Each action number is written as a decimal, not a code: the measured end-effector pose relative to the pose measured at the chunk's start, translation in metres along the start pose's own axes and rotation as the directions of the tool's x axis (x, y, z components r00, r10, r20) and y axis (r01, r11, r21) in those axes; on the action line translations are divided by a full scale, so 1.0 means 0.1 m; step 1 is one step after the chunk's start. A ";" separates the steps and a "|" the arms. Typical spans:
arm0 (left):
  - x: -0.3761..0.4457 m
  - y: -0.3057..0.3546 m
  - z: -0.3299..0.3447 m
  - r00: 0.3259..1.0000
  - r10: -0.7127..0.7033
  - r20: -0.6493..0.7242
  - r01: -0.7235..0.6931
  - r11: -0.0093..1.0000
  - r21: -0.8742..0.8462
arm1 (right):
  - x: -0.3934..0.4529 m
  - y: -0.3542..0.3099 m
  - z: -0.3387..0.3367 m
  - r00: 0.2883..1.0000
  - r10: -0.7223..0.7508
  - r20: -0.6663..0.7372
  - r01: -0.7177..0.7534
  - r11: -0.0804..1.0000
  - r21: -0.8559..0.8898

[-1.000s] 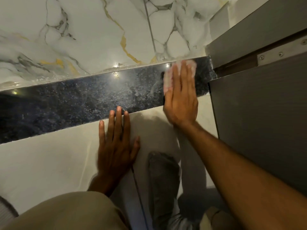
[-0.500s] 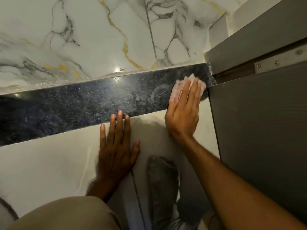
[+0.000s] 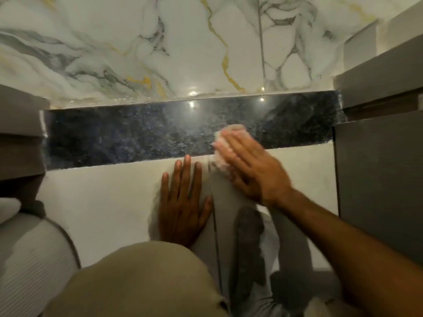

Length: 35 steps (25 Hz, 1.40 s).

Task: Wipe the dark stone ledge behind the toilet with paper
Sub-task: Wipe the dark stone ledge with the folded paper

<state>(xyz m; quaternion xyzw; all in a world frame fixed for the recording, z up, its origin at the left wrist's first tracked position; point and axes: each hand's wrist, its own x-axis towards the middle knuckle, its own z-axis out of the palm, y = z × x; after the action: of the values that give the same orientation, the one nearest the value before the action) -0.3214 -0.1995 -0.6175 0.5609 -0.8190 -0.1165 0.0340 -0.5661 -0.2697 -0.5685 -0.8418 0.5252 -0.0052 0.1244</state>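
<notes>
The dark speckled stone ledge (image 3: 128, 136) runs across the middle of the view, below the veined marble wall. My right hand (image 3: 249, 168) lies flat over a wad of white paper (image 3: 223, 144) and presses it on the ledge's front edge, a little right of centre. The paper shows only at my fingertips and beside my palm. My left hand (image 3: 183, 202) rests flat with fingers apart on the pale panel under the ledge, holding nothing, its fingertips just short of the ledge.
Grey partition panels close in the ledge at the right (image 3: 380, 170) and left (image 3: 20, 133). A white ribbed toilet part (image 3: 29, 252) sits at lower left. My knee in tan cloth (image 3: 142, 277) fills the bottom, a foot (image 3: 247, 243) beside it.
My right hand has slid the paper leftward along the ledge, away from the right partition toward the middle. The view has widened, showing the ledge's left end. The left hand stayed put.
</notes>
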 end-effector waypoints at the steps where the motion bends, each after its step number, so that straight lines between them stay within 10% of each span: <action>1: -0.09 -0.06 -0.01 1.000 -0.018 0.006 0.018 1.000 -0.006 | 0.02 0.10 -0.05 0.998 0.066 -0.002 -0.066 0.997 -0.029; 5: -0.28 -0.25 -0.06 0.992 -0.127 -0.005 0.127 0.991 0.043 | 1.02 -0.31 0.03 0.835 0.520 -0.182 -0.537 0.842 -0.057; 9: -0.49 -0.40 -0.19 0.939 -0.343 -0.024 0.344 0.936 0.074 | 1.38 -1.35 0.26 0.996 0.058 -0.071 -0.054 0.997 0.059; 12: -0.59 -0.57 -0.29 0.881 -0.472 -0.033 0.473 0.879 0.063 | 0.98 -1.16 0.19 0.979 -0.192 0.065 0.189 0.980 0.060; 17: -0.63 -0.69 -0.20 0.825 -0.560 -0.071 0.564 0.824 0.051 | 1.76 -1.58 0.20 0.981 0.182 -0.067 -0.179 0.983 0.048; 19: -0.71 -0.73 -0.14 0.794 -0.596 -0.119 0.603 0.797 0.037 | 2.07 -2.04 0.26 1.000 -0.004 -0.002 0.004 0.999 0.048; 23: -0.99 -0.72 -0.13 0.791 -0.595 -0.141 0.603 0.798 0.012 | 1.76 -1.91 0.28 0.774 -0.602 0.194 0.608 0.793 0.034; 29: -1.07 -0.71 -0.09 0.788 -0.599 -0.142 0.611 0.790 0.055 | 2.23 -2.00 0.21 0.991 -0.128 0.047 0.128 0.992 -0.010; 35: -1.05 -0.71 -0.18 0.722 -0.674 -0.154 0.677 0.735 -0.042 | 1.79 -1.85 0.25 0.752 -0.607 0.257 0.628 0.778 0.000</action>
<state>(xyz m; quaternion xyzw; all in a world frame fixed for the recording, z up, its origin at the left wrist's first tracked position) -0.2152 -0.1296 -0.6086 0.8282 -0.5540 -0.0688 0.0493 -0.3188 -0.3463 -0.5746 -0.9664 0.1982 0.0798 0.1427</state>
